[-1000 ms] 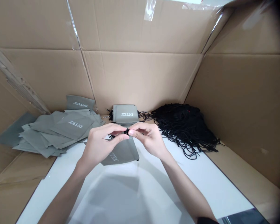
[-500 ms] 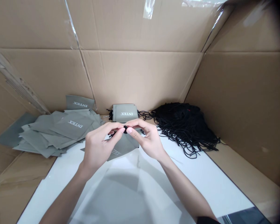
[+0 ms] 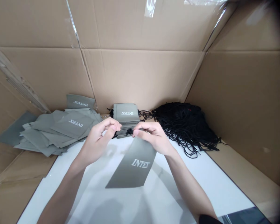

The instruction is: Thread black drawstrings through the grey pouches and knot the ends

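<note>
A grey fabric drawstring pouch printed INTEX hangs over the white table, tilted, its lower end toward me. My right hand pinches it by the upper edge, between thumb and fingers. A black cord knot sticks out to the left of those fingertips. My left hand is closed, thumb against curled fingers, a little left of the knot and apart from it. Nothing shows between its fingertips. Just behind both hands stands a neat stack of grey pouches with black cord ends at its sides.
At left lies a loose heap of grey pouches. A large tangle of black cords lies at back right. Cardboard walls enclose the white table at the back and sides. A dark, shiny flat item lies at lower right.
Both hands pinched the black knot together before; they have since moved apart and my left hand has let go. The pouch has swung toward me and right, hanging from my right hand.
</note>
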Demonstrator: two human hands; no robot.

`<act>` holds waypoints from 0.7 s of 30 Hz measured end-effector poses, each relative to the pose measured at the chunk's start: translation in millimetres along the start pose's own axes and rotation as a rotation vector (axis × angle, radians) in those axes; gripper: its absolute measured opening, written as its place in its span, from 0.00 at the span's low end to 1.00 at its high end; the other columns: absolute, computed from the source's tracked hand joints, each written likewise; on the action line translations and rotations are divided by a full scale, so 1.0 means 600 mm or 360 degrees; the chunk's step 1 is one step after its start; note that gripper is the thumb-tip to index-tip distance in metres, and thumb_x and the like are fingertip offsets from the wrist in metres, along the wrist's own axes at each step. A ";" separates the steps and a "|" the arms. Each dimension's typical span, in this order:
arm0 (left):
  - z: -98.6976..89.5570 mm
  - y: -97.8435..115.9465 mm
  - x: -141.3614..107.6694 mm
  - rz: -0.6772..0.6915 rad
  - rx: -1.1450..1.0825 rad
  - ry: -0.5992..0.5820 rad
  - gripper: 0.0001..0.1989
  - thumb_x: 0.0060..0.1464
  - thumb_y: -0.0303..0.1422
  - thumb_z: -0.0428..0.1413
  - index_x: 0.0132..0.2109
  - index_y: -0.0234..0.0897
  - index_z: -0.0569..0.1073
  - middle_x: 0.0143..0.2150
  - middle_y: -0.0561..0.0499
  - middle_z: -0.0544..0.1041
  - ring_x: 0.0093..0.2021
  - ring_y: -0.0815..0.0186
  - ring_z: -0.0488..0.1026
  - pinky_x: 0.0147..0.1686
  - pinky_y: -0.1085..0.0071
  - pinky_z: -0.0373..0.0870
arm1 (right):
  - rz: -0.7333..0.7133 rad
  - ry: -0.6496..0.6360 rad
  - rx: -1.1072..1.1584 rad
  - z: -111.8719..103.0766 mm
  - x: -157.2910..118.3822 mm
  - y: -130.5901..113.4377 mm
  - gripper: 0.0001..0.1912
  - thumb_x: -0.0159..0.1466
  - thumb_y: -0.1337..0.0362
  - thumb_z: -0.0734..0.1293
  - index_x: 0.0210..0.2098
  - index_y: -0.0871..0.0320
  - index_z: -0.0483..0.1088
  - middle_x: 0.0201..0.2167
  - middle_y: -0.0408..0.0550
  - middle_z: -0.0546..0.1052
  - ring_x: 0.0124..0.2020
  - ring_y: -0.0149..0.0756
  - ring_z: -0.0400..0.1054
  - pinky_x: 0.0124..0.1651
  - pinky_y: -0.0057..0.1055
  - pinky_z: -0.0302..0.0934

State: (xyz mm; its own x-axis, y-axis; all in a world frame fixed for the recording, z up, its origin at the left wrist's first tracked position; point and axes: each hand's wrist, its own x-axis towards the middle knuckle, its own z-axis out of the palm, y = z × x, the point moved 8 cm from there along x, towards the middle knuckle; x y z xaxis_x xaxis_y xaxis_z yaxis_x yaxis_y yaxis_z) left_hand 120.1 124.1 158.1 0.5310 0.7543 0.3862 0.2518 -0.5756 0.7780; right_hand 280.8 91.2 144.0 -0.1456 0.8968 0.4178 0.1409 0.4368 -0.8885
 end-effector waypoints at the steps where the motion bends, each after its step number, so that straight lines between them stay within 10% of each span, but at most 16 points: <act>1: -0.004 -0.001 -0.001 -0.0003 0.0007 0.0006 0.11 0.67 0.36 0.48 0.37 0.39 0.70 0.38 0.51 0.73 0.42 0.65 0.71 0.37 0.72 0.66 | -0.0007 0.0035 0.0000 -0.007 -0.001 -0.003 0.12 0.63 0.60 0.68 0.26 0.59 0.74 0.23 0.41 0.73 0.23 0.28 0.61 0.26 0.26 0.54; 21: 0.034 0.038 -0.007 0.0172 0.0013 -0.0153 0.12 0.64 0.33 0.52 0.34 0.38 0.76 0.37 0.49 0.76 0.36 0.66 0.72 0.35 0.71 0.66 | -0.0055 -0.0015 -0.0050 0.002 -0.006 -0.012 0.09 0.62 0.62 0.68 0.26 0.58 0.74 0.22 0.41 0.73 0.24 0.29 0.61 0.28 0.27 0.55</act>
State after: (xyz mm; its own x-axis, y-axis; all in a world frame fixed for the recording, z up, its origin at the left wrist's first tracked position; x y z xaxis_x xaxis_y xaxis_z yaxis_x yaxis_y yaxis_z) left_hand 140.3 101.3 163.9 0.6304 0.6540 0.4181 0.1953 -0.6549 0.7301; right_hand 279.0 84.7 148.4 -0.1603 0.8806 0.4459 0.1661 0.4694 -0.8672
